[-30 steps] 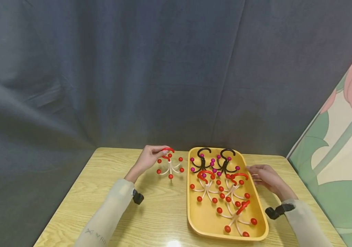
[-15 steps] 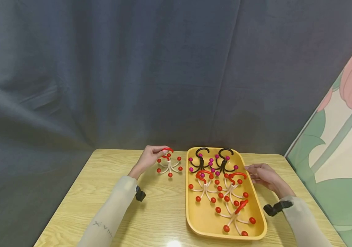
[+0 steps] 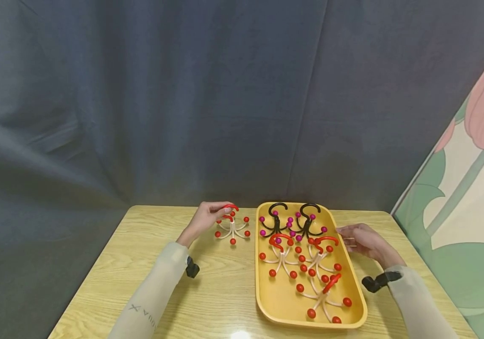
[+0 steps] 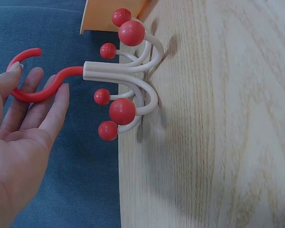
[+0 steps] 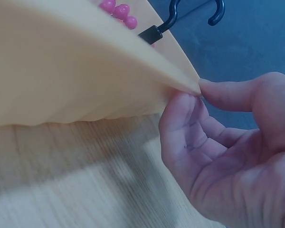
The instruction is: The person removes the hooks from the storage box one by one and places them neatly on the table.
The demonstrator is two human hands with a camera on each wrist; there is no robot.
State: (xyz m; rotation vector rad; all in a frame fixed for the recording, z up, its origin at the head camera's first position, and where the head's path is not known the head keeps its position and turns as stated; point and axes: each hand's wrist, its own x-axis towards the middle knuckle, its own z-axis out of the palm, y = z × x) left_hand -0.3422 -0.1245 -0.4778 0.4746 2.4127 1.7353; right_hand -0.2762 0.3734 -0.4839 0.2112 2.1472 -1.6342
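Note:
My left hand (image 3: pixel 204 221) pinches the red hook of a white claw hanger (image 3: pixel 232 229) whose curved arms end in red balls. In the left wrist view the thumb (image 4: pixel 7 78) lies on one side of the hook and the fingers on the other. The hanger stands upright, its arms down at the tabletop (image 4: pixel 218 123) left of the tray. My right hand (image 3: pixel 366 242) pinches the right rim of a yellow tray (image 3: pixel 282 303) between thumb and fingers, also plain in the right wrist view. More hangers lie in the tray, including a white one with a red hook (image 3: pixel 283 256).
Two black hangers, one at the left (image 3: pixel 277 223) and one at the right (image 3: pixel 308 226), with magenta balls, stand at the tray's back. Another red-hooked hanger (image 3: pixel 324 297) lies nearer the front. A dark curtain (image 3: pixel 225 117) hangs behind the table; a flower-patterned panel (image 3: pixel 479 202) borders the right side.
The head view has shifted slightly. Both hands keep their holds, and the hanger and tray stay in place on the table.

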